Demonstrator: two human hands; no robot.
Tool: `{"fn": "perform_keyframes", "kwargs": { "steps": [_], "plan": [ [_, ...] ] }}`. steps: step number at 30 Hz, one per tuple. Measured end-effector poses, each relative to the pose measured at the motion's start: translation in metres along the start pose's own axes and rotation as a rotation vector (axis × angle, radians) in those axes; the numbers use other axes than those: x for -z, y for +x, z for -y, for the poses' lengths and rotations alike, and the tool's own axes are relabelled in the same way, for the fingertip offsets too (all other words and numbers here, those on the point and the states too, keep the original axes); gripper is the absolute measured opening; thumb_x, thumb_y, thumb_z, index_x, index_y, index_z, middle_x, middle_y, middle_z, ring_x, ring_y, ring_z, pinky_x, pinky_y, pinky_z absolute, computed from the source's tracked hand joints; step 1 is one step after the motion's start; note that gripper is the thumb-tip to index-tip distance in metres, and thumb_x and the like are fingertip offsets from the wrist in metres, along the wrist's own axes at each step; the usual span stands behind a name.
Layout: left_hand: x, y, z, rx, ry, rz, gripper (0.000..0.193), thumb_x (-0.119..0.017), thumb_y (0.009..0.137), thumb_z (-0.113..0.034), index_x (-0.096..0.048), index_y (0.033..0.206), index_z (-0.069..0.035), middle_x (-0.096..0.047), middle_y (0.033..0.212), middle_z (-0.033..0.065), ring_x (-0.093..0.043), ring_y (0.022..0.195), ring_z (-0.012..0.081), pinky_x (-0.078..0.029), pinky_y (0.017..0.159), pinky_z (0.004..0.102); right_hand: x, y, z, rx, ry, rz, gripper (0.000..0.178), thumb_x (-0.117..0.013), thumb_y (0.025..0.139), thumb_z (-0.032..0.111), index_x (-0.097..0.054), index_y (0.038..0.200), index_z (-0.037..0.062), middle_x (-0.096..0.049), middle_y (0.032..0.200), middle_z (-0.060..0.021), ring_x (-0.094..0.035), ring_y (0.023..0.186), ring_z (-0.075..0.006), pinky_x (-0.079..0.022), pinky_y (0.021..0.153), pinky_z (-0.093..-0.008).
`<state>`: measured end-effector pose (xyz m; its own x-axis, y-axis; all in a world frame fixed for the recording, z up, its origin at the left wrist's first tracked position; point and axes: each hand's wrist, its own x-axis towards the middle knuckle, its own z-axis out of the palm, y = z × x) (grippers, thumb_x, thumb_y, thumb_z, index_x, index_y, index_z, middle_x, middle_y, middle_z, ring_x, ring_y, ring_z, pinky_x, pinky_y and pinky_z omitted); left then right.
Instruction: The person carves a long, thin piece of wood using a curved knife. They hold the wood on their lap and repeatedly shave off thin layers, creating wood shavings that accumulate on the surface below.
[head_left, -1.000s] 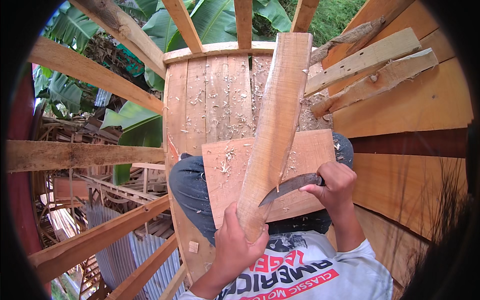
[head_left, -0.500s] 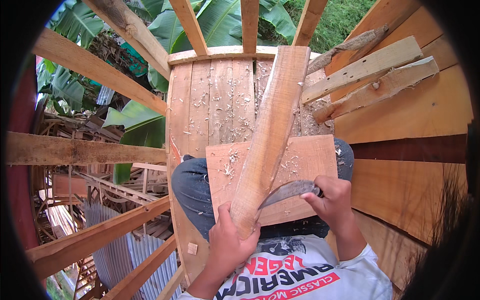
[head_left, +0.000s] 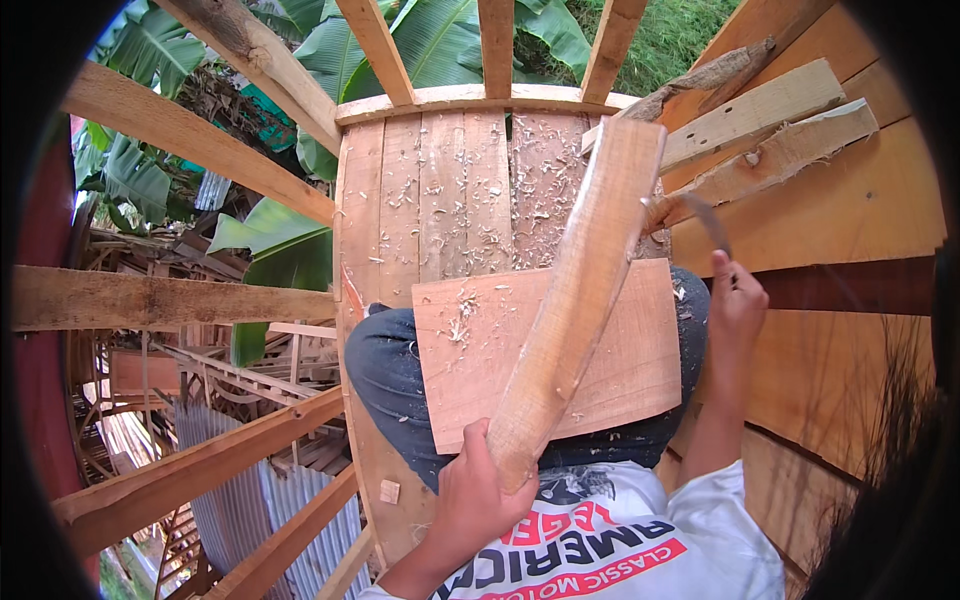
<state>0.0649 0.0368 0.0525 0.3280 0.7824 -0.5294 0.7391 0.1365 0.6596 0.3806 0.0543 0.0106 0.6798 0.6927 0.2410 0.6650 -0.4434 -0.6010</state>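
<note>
My left hand (head_left: 474, 500) is closed around the near end of a long wooden plank (head_left: 588, 285). The plank slants away from me to the upper right, over a flat square board (head_left: 640, 350) lying across my lap. Off to the right of the plank, my right hand (head_left: 738, 300) grips a knife (head_left: 712, 222) with a curved dark blade pointing up and away. The blade is apart from the wood and slightly blurred; its handle is mostly hidden in my fingers. Curled wood shavings (head_left: 460, 325) lie on the square board.
Beyond my knees, shavings are scattered over a plank floor (head_left: 400, 230). Rough wood strips (head_left: 770, 150) lean at the far right beside a board wall (head_left: 820, 220). Wooden railing bars (head_left: 180, 300) surround the left and far sides. A small wood block (head_left: 390, 491) lies at lower left.
My right hand and the knife have moved from the plank's near right edge up and to the right, away from the wood. The plank has shifted right and a little nearer in my left hand.
</note>
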Motion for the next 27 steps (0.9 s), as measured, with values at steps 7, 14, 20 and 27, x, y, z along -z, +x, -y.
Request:
{"fn": "perform_keyframes", "kwargs": {
  "steps": [7, 14, 20, 27],
  "plan": [
    [-0.009, 0.013, 0.029, -0.109, -0.091, -0.125, 0.064, -0.071, 0.075, -0.023, -0.036, 0.12, 0.005, -0.062, 0.091, 0.0293, -0.063, 0.084, 0.0444, -0.05, 0.072, 0.0468, -0.002, -0.055, 0.038, 0.387, 0.043, 0.395, 0.048, -0.072, 0.077, 0.045, -0.054, 0.062, 0.0029, -0.05, 0.053, -0.0147, -0.055, 0.049, -0.0313, -0.041, 0.046, -0.0373],
    [-0.001, 0.017, 0.012, -0.138, -0.026, -0.158, 0.065, -0.073, 0.074, -0.022, -0.035, 0.119, 0.005, -0.062, 0.089, 0.0296, -0.064, 0.082, 0.0446, -0.05, 0.069, 0.046, -0.012, -0.092, 0.047, 0.439, 0.098, 0.546, 0.049, -0.074, 0.072, 0.048, -0.053, 0.057, 0.0063, -0.052, 0.052, -0.0107, -0.056, 0.049, -0.0288, -0.042, 0.045, -0.036],
    [-0.01, 0.014, 0.008, -0.141, -0.052, -0.139, 0.065, -0.074, 0.073, -0.022, -0.036, 0.119, 0.005, -0.062, 0.091, 0.0299, -0.064, 0.084, 0.045, -0.051, 0.071, 0.0455, -0.01, -0.075, 0.042, 0.54, -0.03, 0.419, 0.051, -0.07, 0.075, 0.05, -0.054, 0.058, 0.0052, -0.052, 0.052, -0.0122, -0.056, 0.049, -0.0298, -0.042, 0.045, -0.0369],
    [-0.006, -0.007, 0.041, -0.005, -0.164, 0.058, 0.06, -0.073, 0.073, -0.017, -0.039, 0.118, 0.001, -0.061, 0.098, 0.0223, -0.062, 0.093, 0.0352, -0.048, 0.08, 0.0395, 0.029, -0.013, -0.012, 0.047, 0.177, 0.204, 0.056, -0.061, 0.088, 0.049, -0.052, 0.064, -0.0012, -0.041, 0.048, -0.0107, -0.033, 0.045, -0.0207, -0.031, 0.045, -0.0325]
  ]
}}
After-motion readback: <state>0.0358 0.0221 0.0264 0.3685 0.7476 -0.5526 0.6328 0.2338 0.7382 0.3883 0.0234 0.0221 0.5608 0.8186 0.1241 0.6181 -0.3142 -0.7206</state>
